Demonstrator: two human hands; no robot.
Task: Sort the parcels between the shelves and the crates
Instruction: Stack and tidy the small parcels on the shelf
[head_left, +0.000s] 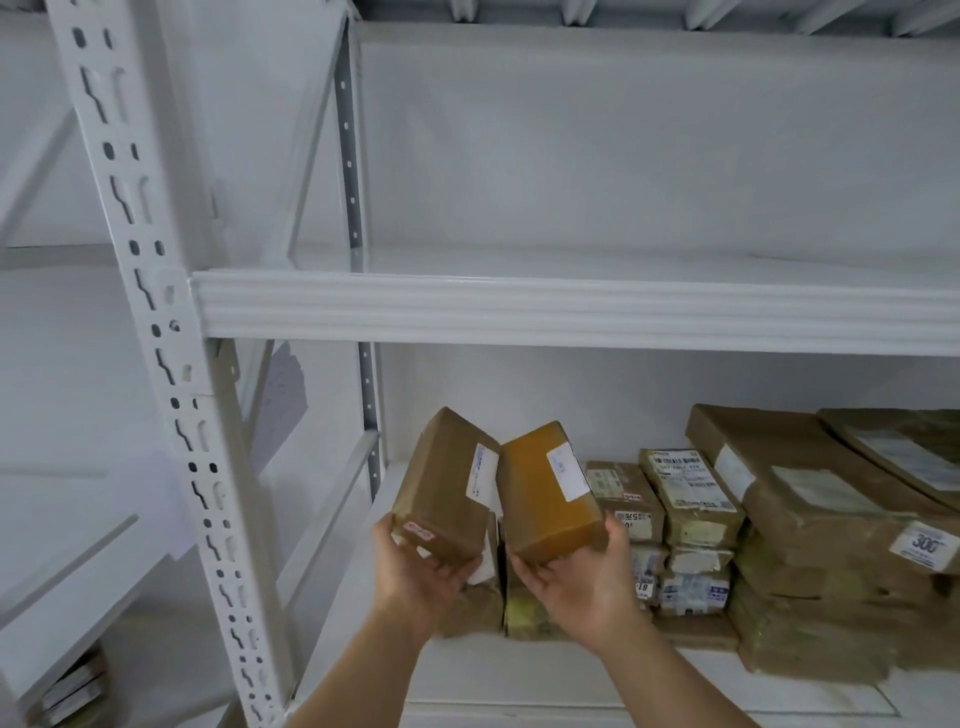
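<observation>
white metal shelf (571, 312) held stacked parcels. left hand (421, 571) gripped brown cardboard box (447, 488); right hand (576, 577) gripped orange-brown cardboard box (545, 493), both above shelf stack. underside-only grips risked tipping.

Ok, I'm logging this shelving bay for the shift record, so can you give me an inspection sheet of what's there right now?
Surface: lower shelf, white, holding parcels; upper shelf shows nothing on it.
Job's things: brown box and orange box, each with a white label, held tilted with their top corners close together; stacked parcels on the lower shelf behind and to the right.
Clutter: nothing seen.
Grippers: left hand grips the brown box from below; right hand grips the orange box from below.
Cables: nothing seen.
Surroundings: white slotted upright, white wall, a neighbouring rack at left.
</observation>
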